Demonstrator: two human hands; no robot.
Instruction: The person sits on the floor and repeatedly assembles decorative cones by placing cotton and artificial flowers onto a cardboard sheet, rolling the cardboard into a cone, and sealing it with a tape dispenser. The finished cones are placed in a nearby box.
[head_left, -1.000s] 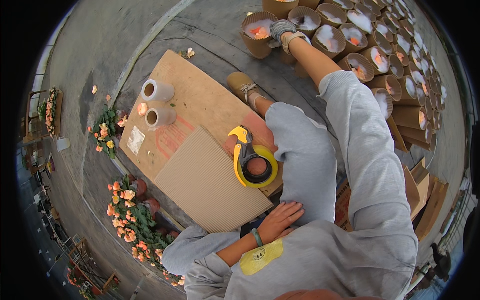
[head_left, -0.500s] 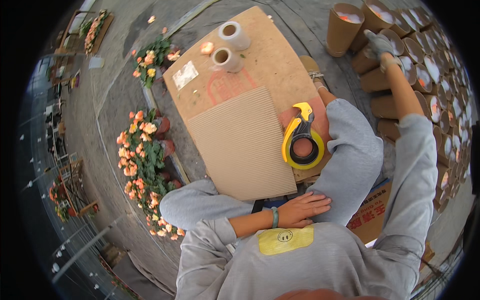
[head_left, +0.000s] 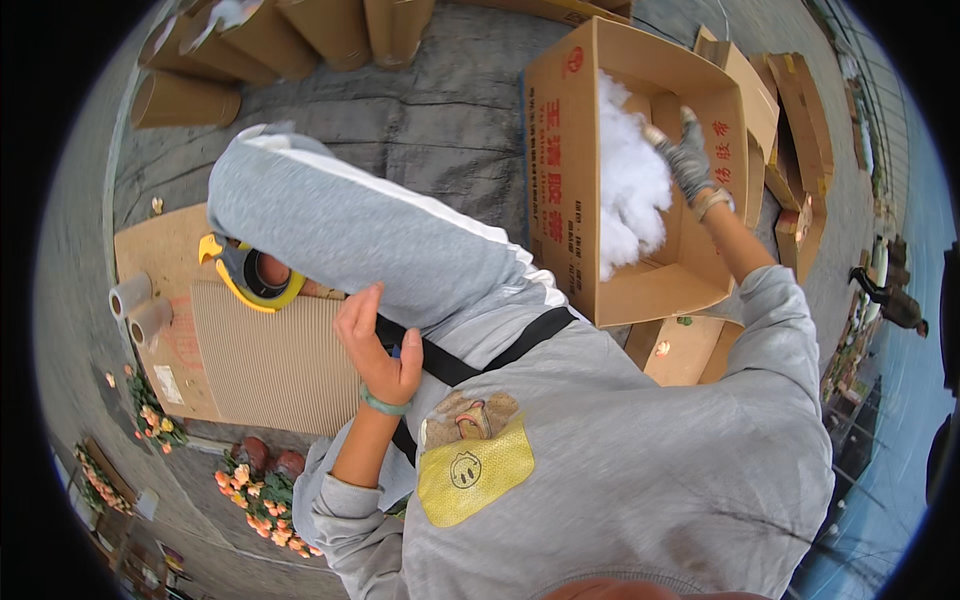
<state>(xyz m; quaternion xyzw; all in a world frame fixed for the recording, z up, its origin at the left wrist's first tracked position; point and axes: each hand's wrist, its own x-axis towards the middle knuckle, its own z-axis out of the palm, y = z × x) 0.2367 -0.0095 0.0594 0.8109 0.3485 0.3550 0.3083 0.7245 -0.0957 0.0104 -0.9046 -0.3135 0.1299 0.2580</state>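
My right hand (head_left: 685, 162), in a grey work glove, reaches into an open cardboard box (head_left: 560, 175) on my right. Its fingers are spread beside a heap of fluffy white stuffing (head_left: 632, 190); whether the fingertips touch it I cannot tell. My left hand (head_left: 378, 350) is bare, with a green bangle (head_left: 385, 405) at the wrist. It is raised by my thigh, near the edge of a ribbed cardboard sheet (head_left: 275, 350), fingers stretched and holding nothing. A yellow and black tape dispenser (head_left: 255, 275) lies beyond that sheet, partly behind my leg.
Brown cardboard tubs (head_left: 185, 100), some with white stuffing, stand at the far left. Two clear film rolls (head_left: 130, 295) sit on the flat cardboard board (head_left: 165, 235). Potted orange flowers (head_left: 262, 505) are at lower left. More opened boxes (head_left: 800, 130) lie beyond the stuffing box.
The view has swung to the right. My right hand has left the brown tubs and is in the box with stuffing. My left hand has lifted off my leg.
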